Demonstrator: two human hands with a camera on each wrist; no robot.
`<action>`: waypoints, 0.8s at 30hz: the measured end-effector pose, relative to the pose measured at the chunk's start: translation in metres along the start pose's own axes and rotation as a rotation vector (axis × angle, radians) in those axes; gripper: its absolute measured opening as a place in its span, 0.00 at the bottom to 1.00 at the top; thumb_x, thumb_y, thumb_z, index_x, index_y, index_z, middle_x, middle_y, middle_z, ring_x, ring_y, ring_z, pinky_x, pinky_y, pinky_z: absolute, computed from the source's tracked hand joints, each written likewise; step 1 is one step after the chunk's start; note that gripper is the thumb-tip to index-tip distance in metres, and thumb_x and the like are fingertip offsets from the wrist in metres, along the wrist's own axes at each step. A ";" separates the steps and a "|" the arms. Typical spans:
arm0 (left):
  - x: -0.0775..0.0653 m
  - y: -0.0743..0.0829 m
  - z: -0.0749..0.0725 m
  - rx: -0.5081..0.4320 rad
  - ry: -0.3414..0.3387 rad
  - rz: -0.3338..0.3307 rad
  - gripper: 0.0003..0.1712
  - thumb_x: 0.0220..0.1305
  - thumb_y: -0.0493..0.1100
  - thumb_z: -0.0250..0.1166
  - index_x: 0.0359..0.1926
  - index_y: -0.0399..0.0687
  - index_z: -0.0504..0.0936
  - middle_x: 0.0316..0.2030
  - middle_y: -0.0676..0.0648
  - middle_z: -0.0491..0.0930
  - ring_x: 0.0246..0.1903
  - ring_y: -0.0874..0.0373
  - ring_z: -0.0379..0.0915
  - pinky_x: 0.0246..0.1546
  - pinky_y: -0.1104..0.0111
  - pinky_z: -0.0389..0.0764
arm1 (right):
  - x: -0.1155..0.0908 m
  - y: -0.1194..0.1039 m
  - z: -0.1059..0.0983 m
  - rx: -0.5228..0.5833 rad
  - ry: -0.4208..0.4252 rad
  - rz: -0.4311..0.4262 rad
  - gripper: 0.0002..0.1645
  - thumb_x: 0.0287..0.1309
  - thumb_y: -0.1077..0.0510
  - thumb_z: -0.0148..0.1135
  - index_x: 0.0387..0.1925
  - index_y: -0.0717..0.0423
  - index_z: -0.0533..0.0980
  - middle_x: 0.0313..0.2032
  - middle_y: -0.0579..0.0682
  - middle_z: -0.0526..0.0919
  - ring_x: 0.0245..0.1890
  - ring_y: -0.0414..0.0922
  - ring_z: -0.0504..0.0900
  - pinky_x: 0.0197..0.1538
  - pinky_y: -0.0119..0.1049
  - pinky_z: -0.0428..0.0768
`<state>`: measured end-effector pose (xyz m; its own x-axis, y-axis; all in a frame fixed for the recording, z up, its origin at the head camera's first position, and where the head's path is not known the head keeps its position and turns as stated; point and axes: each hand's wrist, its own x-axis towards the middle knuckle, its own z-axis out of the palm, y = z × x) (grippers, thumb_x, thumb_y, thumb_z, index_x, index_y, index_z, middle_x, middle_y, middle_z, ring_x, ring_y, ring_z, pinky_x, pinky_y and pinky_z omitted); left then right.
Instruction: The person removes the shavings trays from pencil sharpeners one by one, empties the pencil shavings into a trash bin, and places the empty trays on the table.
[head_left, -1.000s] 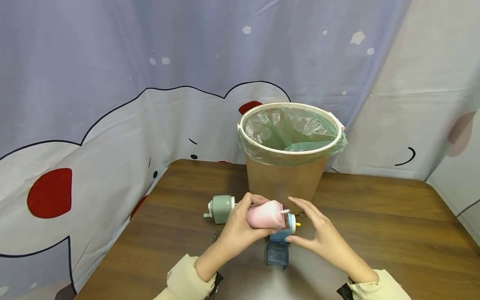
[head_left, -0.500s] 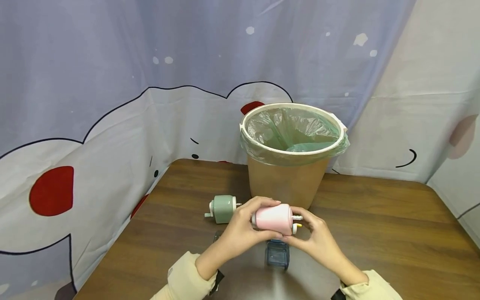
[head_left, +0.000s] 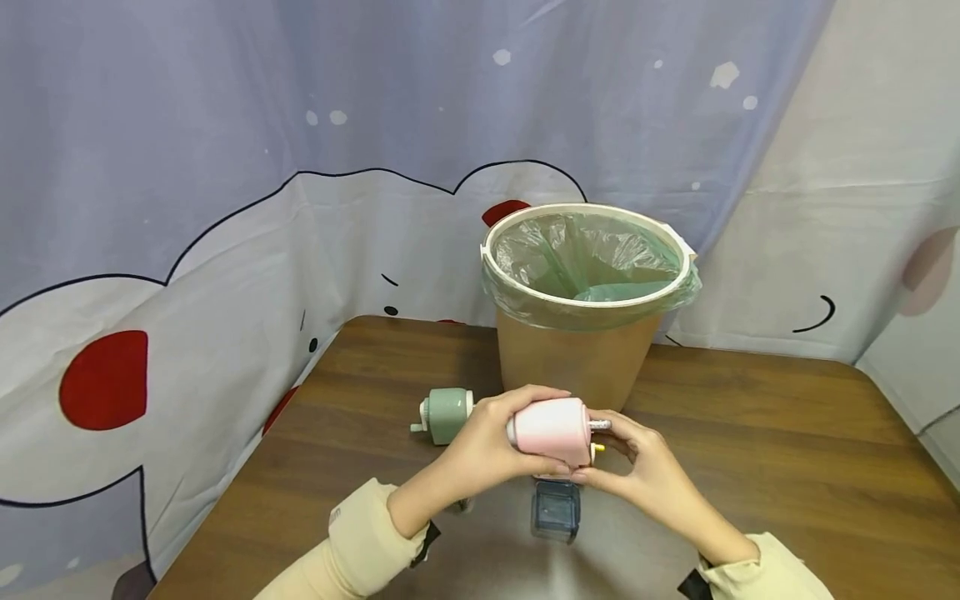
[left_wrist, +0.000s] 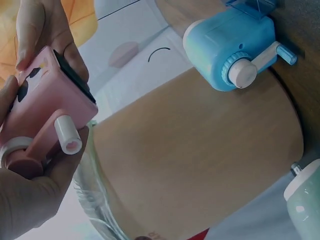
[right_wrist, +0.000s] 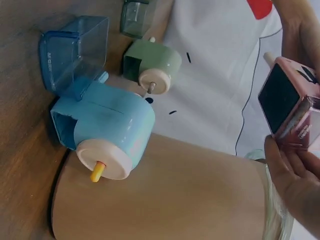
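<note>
A pink crank pencil sharpener [head_left: 553,429] is held up above the table between both hands. My left hand [head_left: 480,446] grips its crank end, fingers above and thumb below. My right hand [head_left: 641,467] holds the front end, where a silver stub [head_left: 600,425] sticks out. In the left wrist view the sharpener's white-tipped crank [left_wrist: 67,135] shows, and in the right wrist view a dark underside and a clear front part are visible. Below stands a blue pencil sharpener [right_wrist: 107,122] with a yellow tip [right_wrist: 98,171], mostly hidden in the head view. Its clear blue drawer [head_left: 556,510] lies beside it.
Left of the hands a green pencil sharpener [head_left: 447,415] lies on the wooden table [head_left: 750,433], with a clear greenish box [right_wrist: 135,19] near it. Behind them stands a tall tan bin [head_left: 577,358] lined with a green bag [head_left: 622,292]. A printed curtain [head_left: 420,100] hangs behind.
My right hand has moved left and taken hold of the pink pencil sharpener's front end. The sharpener has shifted slightly right; my left hand still grips it.
</note>
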<state>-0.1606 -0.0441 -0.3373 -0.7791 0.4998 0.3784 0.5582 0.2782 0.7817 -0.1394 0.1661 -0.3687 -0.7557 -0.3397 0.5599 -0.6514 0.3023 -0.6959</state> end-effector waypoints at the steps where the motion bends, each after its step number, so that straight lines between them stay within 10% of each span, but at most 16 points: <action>1: 0.001 0.000 -0.001 -0.004 -0.007 -0.003 0.38 0.38 0.41 0.79 0.55 0.55 0.77 0.47 0.54 0.82 0.40 0.62 0.75 0.42 0.71 0.76 | 0.001 -0.001 -0.001 -0.020 -0.013 0.018 0.30 0.38 0.69 0.74 0.49 0.67 0.75 0.43 0.52 0.83 0.44 0.25 0.78 0.48 0.22 0.77; 11: 0.006 -0.006 -0.007 -0.036 -0.130 0.133 0.37 0.38 0.40 0.79 0.54 0.49 0.77 0.45 0.50 0.83 0.42 0.64 0.76 0.43 0.72 0.77 | -0.001 0.000 -0.005 -0.176 -0.023 -0.041 0.32 0.30 0.67 0.78 0.45 0.67 0.77 0.38 0.56 0.86 0.39 0.29 0.81 0.43 0.26 0.80; 19: 0.001 0.009 0.001 0.190 -0.003 0.038 0.38 0.38 0.47 0.79 0.55 0.54 0.77 0.48 0.55 0.81 0.40 0.65 0.75 0.42 0.72 0.75 | -0.002 -0.003 -0.003 -0.087 -0.002 0.046 0.28 0.37 0.68 0.75 0.45 0.64 0.77 0.40 0.58 0.85 0.43 0.26 0.79 0.44 0.26 0.80; 24: 0.000 0.015 -0.006 0.149 -0.076 0.094 0.36 0.39 0.48 0.79 0.53 0.53 0.77 0.46 0.56 0.81 0.41 0.67 0.75 0.42 0.74 0.76 | -0.004 -0.006 -0.007 -0.058 -0.039 -0.034 0.30 0.34 0.68 0.76 0.46 0.63 0.77 0.40 0.55 0.84 0.44 0.27 0.78 0.45 0.25 0.80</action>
<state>-0.1538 -0.0450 -0.3227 -0.7010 0.5880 0.4037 0.6681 0.3431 0.6603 -0.1331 0.1714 -0.3635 -0.7308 -0.3849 0.5637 -0.6802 0.3410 -0.6489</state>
